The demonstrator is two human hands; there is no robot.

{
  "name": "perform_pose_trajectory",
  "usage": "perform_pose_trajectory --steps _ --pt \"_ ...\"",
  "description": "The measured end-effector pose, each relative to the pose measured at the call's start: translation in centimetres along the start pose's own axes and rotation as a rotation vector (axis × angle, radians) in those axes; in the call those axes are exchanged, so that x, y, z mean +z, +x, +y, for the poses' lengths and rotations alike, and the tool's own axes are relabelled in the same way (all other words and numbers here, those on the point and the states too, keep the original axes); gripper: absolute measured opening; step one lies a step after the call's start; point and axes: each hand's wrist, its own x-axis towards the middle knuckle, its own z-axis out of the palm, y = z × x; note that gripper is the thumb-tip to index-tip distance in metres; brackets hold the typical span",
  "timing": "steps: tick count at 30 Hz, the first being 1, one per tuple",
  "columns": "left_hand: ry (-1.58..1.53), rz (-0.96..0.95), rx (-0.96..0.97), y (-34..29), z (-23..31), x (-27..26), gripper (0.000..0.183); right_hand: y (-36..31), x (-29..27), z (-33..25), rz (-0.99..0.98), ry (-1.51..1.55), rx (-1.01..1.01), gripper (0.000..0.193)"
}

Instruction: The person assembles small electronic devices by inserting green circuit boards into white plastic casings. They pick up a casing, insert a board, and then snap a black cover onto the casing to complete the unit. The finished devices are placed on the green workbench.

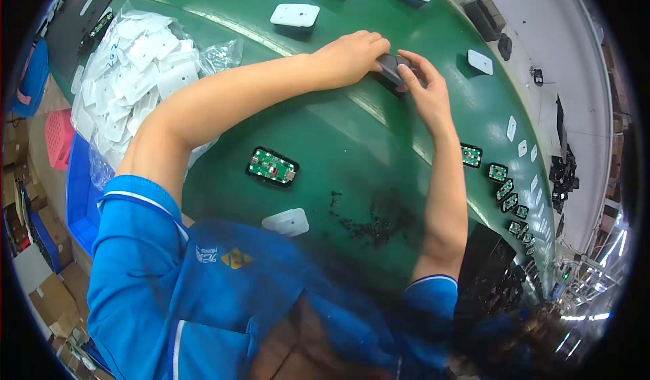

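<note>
Both arms reach to the far middle of the green table, where a dark grey, box-like case (389, 67) is held between my hands. My left hand (352, 58) grips its left end with the fingers curled over it. My right hand (425, 85) pinches its right side, thumb toward me and fingers beyond. The inside of the case is hidden by the hands. Nearer to me lies a black case half with a green circuit board (272, 166) in it. Below that a white rounded plate (287, 222) lies flat on the table.
A clear plastic bag of white plates (139, 65) sits at the left, over a blue bin (80, 197). Small black screws (371, 231) lie scattered near me. More cases with boards (497, 172) line the right side. White-topped units (295, 15) stand at the far side.
</note>
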Motion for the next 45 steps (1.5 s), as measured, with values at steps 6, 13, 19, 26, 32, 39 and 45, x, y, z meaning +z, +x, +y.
perform_pose_trajectory --steps 6,13,19,26,32,39,45 --pt "-0.561 -0.213 -0.42 0.6 1.9 -3.1 0.023 -3.2 0.6 -1.5 0.067 0.026 -0.07 0.044" --pt "-0.668 -0.186 -0.423 -0.1 3.7 -3.8 0.026 -5.1 0.8 -3.7 0.082 0.054 -0.006 0.042" --pt "-0.71 -0.209 -0.458 1.1 4.3 -4.0 0.029 -5.8 0.7 -3.5 0.142 0.238 -0.049 0.04" --pt "-0.709 -0.13 -0.455 0.7 5.3 -3.6 0.033 -6.3 0.2 -3.8 0.093 0.202 0.024 0.041" --pt "-0.706 -0.153 -0.504 0.5 5.3 -3.9 0.034 -6.5 -0.2 -4.5 0.077 0.339 0.063 0.039" --pt "-0.708 -0.137 -0.491 0.0 5.4 -3.4 0.034 -6.1 0.3 -4.0 0.079 0.273 0.057 0.037" --pt "-0.656 -0.142 -0.49 0.3 4.9 -3.3 0.033 -5.8 0.8 -4.0 0.11 0.28 0.03 0.037"
